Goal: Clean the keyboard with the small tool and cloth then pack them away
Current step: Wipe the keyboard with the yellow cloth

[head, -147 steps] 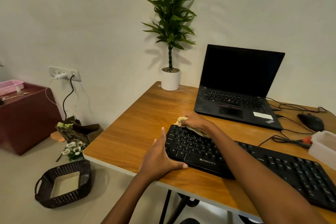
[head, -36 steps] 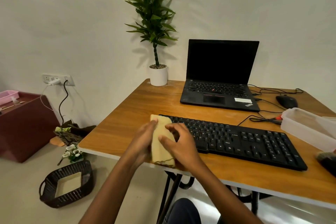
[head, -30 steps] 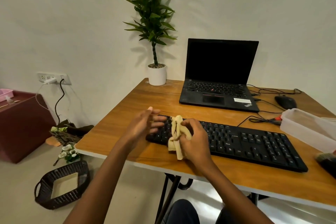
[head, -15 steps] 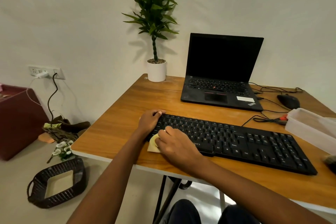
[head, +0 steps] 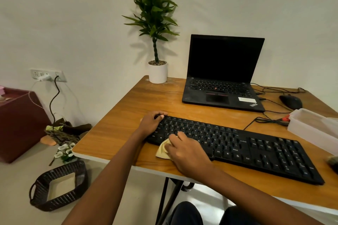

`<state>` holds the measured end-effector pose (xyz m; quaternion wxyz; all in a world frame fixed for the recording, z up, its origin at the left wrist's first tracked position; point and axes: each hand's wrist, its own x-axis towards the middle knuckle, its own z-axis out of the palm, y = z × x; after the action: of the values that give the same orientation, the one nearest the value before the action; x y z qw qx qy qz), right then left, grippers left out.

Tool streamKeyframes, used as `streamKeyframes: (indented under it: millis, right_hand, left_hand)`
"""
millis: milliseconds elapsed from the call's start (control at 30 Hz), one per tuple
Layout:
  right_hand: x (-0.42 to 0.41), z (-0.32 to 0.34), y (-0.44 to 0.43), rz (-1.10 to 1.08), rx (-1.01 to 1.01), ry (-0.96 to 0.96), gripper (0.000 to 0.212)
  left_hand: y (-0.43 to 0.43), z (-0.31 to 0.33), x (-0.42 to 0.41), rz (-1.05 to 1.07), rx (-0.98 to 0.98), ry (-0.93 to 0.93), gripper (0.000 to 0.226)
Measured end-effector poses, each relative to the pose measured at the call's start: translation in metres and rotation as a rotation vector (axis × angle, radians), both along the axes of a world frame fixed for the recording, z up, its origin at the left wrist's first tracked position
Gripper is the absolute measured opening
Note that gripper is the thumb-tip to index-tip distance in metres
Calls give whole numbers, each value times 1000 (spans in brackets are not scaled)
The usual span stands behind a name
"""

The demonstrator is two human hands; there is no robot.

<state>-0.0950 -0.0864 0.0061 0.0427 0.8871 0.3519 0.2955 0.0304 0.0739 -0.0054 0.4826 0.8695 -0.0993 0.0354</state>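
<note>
Right, I judge this to be the wiping step, with packing away not yet begun. My left hand (head: pixel 151 124) sits at the nine o'clock end of the keyboard (head: pixel 256 148). Its fingers (head: pixel 161 113) curl over the far corner, grasping the board to brace it on the bench (head: pixel 139 100).

My right hand (head: pixel 186 153) bears down on the cloth (head: pixel 161 150), fingers (head: pixel 180 136) bunched round the yellow fabric and pinching it against the lower-left keys.

To do this well, I would hold the left brace firm so the board cannot skate. Then I would draw the cloth towards three o'clock, one row at a time, under light pressure, so the fabric does not snag on key edges or tip a cap. The number pad at the three o'clock end would come last.

The cloth lies at the seven o'clock corner of the keyboard, partly on the front keys and partly spilling onto the bench. Most of it is hidden beneath my palm. A folded lobe shows at nine o'clock of the right hand, touching the thumb side. The two hands are near each other but apart.

A pale plastic container (head: pixel 311 128) waits past the keyboard at about two o'clock, probably for packing. I cannot tell whether the dark blurred shape (head: pixel 332 160) at three o'clock is the small tool.
</note>
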Motion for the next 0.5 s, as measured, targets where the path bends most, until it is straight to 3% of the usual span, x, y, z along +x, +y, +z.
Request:
streamKeyframes:
  millis: [167, 500]
  right_hand:
    - [3, 1, 3, -13, -31, -29, 7]
    - [15, -2, 34, 38, 23, -84, 11]
  left_hand:
    - [-3, -6, 2, 51, 87, -71, 24]
    - [-2, -7, -1, 14, -6, -82, 14]
